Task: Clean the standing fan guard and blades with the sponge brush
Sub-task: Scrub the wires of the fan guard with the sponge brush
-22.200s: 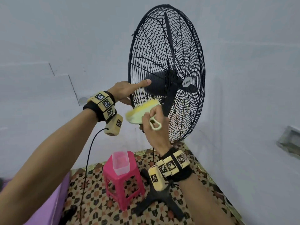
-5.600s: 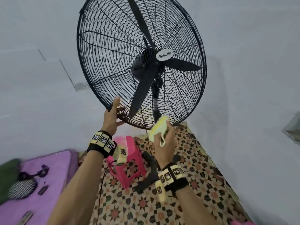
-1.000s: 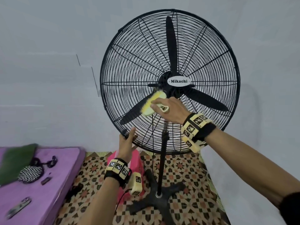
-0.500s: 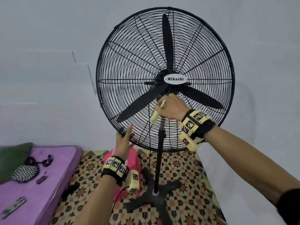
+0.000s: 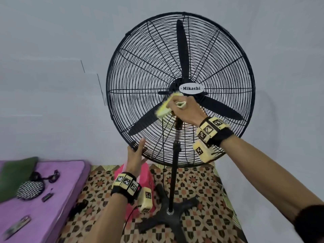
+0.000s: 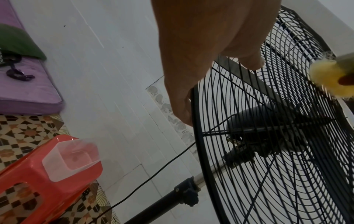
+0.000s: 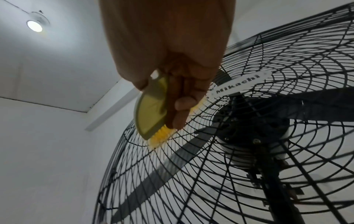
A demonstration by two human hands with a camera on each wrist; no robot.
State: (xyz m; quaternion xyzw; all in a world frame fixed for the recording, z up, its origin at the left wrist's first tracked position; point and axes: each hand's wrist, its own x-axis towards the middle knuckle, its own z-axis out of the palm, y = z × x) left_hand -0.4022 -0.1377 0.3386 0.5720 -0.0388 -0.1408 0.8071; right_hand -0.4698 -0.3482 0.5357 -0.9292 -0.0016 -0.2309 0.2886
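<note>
While left hand (image 5: pixel 135 159) rests flat-fingered on the fan guard (image 5: pixel 122 55) lower rim, right hand (image 5: pixel 184 111) grips sponge brush (image 5: pixel 163 109) against guard wires beside hub

Left hand (image 6: pixel 206 50) at guard (image 6: pixel 272 174) rim, fingers straight, thumb along outer edge. Yellow brush (image 6: pixel 325 75) against wires at far right. Motor (image 6: pixel 254 125) behind mesh, pole (image 6: pixel 164 203) below. Clear tub (image 6: pixel 70 160) on red stool (image 6: pixel 34 186). Purple mattress (image 6: pixel 25 91) far left.
</note>
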